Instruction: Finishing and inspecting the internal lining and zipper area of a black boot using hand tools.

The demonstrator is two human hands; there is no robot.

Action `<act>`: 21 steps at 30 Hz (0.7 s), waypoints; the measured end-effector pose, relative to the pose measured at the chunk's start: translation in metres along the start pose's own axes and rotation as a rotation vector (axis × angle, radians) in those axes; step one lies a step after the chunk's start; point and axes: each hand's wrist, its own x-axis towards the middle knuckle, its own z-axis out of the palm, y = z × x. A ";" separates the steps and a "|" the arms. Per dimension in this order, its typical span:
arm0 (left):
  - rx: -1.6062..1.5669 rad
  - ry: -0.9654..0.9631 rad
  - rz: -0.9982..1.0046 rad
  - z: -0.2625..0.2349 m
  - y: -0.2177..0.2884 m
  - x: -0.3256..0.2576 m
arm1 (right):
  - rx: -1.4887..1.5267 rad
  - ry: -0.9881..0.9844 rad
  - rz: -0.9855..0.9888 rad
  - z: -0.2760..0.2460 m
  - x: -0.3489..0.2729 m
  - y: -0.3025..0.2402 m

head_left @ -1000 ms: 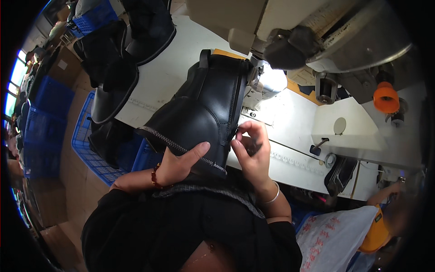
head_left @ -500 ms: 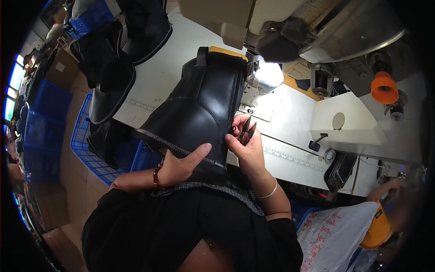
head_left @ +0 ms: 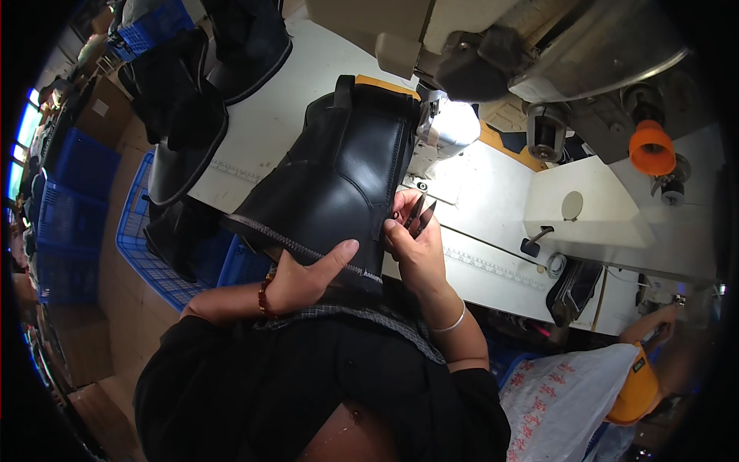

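Observation:
A black leather boot upper (head_left: 331,185), its lower edge zigzag-stitched in pale thread, lies across the white worktable in front of me. My left hand (head_left: 304,283) grips this stitched edge, the thumb on the outer leather and the other fingers hidden inside. At the upper's right-hand seam is my right hand (head_left: 416,239), thumb and forefinger pinched together against the leather. Tucked in that hand are small dark thread snips (head_left: 423,215), their two blades apart and pointing away from me. Whether the pinch also holds a thread cannot be made out.
A sewing machine (head_left: 450,127) stands beyond the upper, its lamp bright. More black boot uppers (head_left: 185,131) lie on the table's left side. Below them is a blue basket (head_left: 132,245). An orange cone (head_left: 652,148) hangs at upper right. A co-worker's arm (head_left: 654,323) shows at far right.
The snips have shifted slightly in my right hand. Both hands stay at the same places on the upper, and the whole view has moved a little.

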 end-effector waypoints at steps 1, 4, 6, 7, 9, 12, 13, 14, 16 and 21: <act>-0.025 0.009 -0.008 0.000 -0.001 0.000 | 0.010 -0.005 0.000 -0.001 0.001 0.001; 0.039 0.006 0.019 0.000 0.001 0.001 | 0.005 -0.016 -0.021 0.001 0.001 0.001; 0.057 0.002 0.028 -0.001 -0.001 0.002 | -0.012 -0.024 -0.041 0.002 0.001 -0.002; 0.074 -0.002 0.037 -0.001 -0.001 0.002 | 0.010 -0.041 -0.032 0.001 0.001 -0.004; 0.075 0.006 0.041 0.000 -0.001 0.002 | 0.032 -0.058 -0.024 -0.001 0.001 -0.005; 0.077 0.014 0.054 0.000 -0.001 0.003 | 0.044 -0.084 -0.007 -0.004 0.002 -0.003; 0.079 0.018 0.063 0.001 -0.001 0.003 | 0.035 -0.074 -0.005 -0.003 0.002 -0.005; 0.079 0.018 0.064 0.000 -0.001 0.003 | 0.026 -0.063 -0.003 -0.001 0.002 -0.005; 0.101 -0.005 0.063 0.000 -0.002 0.003 | 0.027 -0.058 -0.014 0.000 0.002 -0.004; 0.033 0.013 0.028 0.001 -0.002 0.002 | 0.024 -0.050 0.000 -0.001 0.002 -0.006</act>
